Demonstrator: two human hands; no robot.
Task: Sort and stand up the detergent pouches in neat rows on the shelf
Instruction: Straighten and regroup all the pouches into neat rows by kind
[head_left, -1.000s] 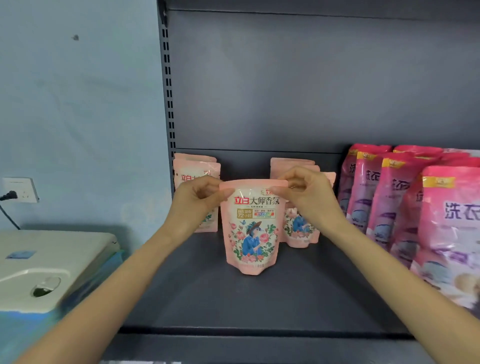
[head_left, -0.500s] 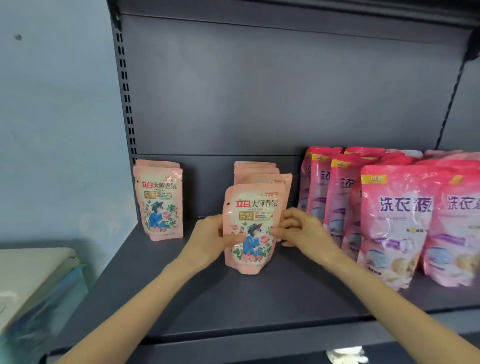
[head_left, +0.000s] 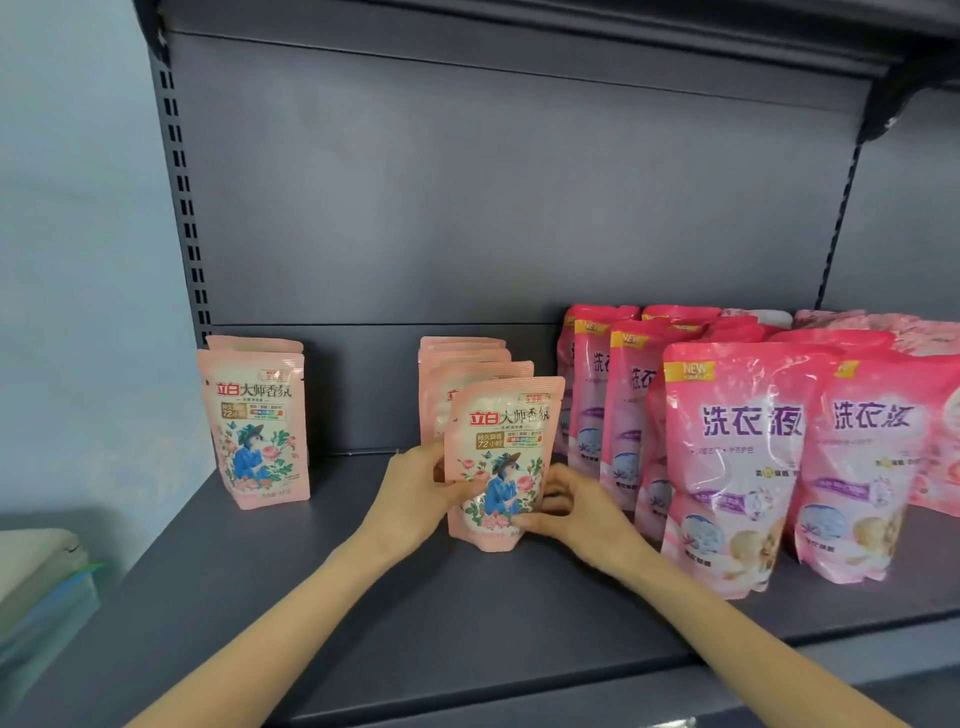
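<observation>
A: Where is the front pouch (head_left: 501, 457)?

B: Upright on the grey shelf (head_left: 363, 597), its base on the board and its top leaning slightly right; it is pale pink, printed with a blue figure among roses; sealed, so what is inside cannot be seen.

A: And the hands?

B: Both hold it; the left hand (head_left: 415, 493) grips its left edge, thumb lying across the front and fingers out of sight behind; the right hand (head_left: 576, 512) curls round its lower right corner, thumb tip pressed on the front near the base.

A: What stands behind the front pouch?

B: A row of matching pouches (head_left: 467, 364), one behind another and touching, only their top edges and a strip of print showing.

A: To its left?

B: A pair of the same pouches (head_left: 257, 431), well apart from it, upright near the slotted post (head_left: 182, 182); one stands directly behind the other.

A: To its right?

B: The large pink pouches (head_left: 737, 467), deeper pink with purple lettering and yellow corner tags, standing in rows running back from the shelf front; all sealed; the nearest row is just beside the right hand; further right the packs blur.
</observation>
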